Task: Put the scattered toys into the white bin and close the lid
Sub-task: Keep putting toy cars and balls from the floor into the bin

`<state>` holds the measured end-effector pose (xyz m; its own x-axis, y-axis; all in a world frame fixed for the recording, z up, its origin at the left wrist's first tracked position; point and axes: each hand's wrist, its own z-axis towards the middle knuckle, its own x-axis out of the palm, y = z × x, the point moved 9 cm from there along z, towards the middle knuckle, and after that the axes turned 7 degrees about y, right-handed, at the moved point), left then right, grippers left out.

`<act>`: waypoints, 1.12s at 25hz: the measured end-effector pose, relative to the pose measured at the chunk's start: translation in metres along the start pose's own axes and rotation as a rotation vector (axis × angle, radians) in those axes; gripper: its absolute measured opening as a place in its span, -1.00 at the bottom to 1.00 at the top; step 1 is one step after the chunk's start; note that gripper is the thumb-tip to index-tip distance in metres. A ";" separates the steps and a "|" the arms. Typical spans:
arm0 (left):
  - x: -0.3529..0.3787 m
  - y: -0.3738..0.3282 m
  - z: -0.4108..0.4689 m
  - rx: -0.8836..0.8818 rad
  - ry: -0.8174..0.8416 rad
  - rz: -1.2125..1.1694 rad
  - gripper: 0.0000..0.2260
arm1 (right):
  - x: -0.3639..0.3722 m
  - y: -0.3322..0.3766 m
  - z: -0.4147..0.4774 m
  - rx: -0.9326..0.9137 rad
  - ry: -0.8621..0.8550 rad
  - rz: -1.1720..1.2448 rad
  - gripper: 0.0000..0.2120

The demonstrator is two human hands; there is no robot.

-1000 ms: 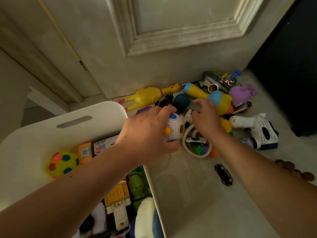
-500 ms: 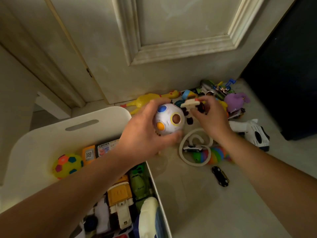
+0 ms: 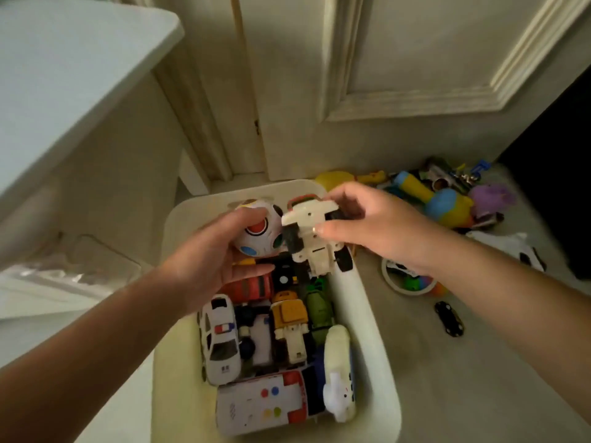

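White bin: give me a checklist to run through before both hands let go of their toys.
1. Left hand over the white bin: ok, it holds the white ball above the bin's far end.
2. Right hand over the bin: ok, though the white toy car hangs close to the right rim.
3. Room for both toys: ok at the far end; the near part is packed with the police car and others.
4. Bin open: ok.
5. Floor cleared: not ok, the small black car, white ring and a pile by the door remain.
6. Lid within reach: cannot tell.
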<state>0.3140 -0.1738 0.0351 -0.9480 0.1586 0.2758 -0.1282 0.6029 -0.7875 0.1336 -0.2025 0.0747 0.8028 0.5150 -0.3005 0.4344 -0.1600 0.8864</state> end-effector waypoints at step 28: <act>-0.073 0.057 -0.024 -0.062 -0.304 0.278 -0.58 | 0.193 -0.078 0.019 -0.204 0.295 -0.896 -0.50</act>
<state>0.3831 -0.1322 -0.0172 -0.9881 0.0890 -0.1251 0.1533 0.6169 -0.7720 0.2623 -0.1064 -0.0589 0.0609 0.5699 -0.8194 0.7342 0.5306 0.4236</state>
